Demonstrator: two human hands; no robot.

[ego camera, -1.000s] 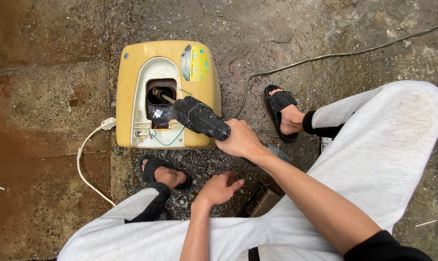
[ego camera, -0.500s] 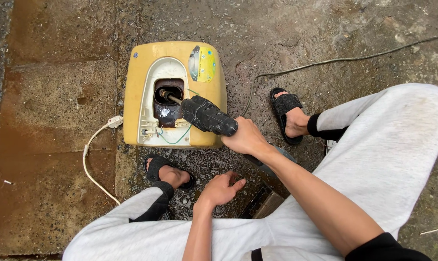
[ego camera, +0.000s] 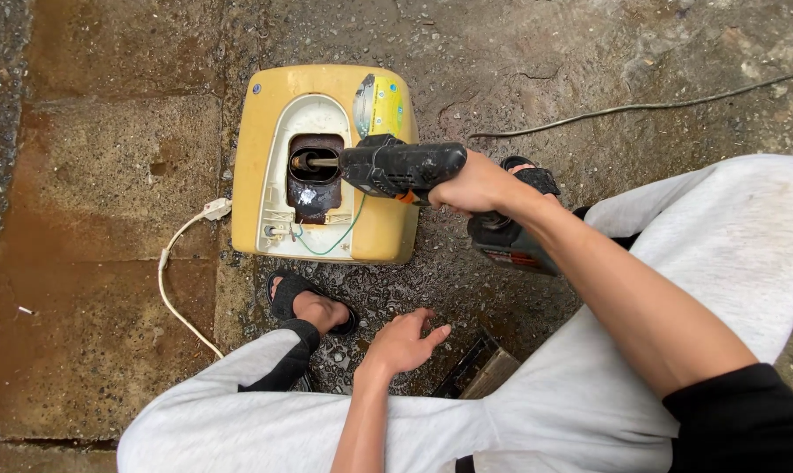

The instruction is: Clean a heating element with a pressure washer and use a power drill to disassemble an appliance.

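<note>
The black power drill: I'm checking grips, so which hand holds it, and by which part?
The right hand holds the black power drill by its handle, fingers wrapped around it. The left hand holds nothing.

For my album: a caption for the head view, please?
Right hand aims black cordless drill into yellow appliance casing; left hand hovers open over wet concrete.

The right hand (ego camera: 477,186) wraps the handle of the black cordless power drill (ego camera: 402,166), so the handle and trigger are hidden under its grip, and the drill's battery base (ego camera: 510,245) is half covered by the forearm. The drill's bit vanishes into the dark rusty opening (ego camera: 315,175) of the yellow plastic appliance casing (ego camera: 256,175); what it meets inside cannot be told. At four o'clock the right arm is cut off by the frame. The dark wooden block (ego camera: 479,372) at six o'clock is mostly hidden behind the grey trouser leg (ego camera: 580,403).
</note>
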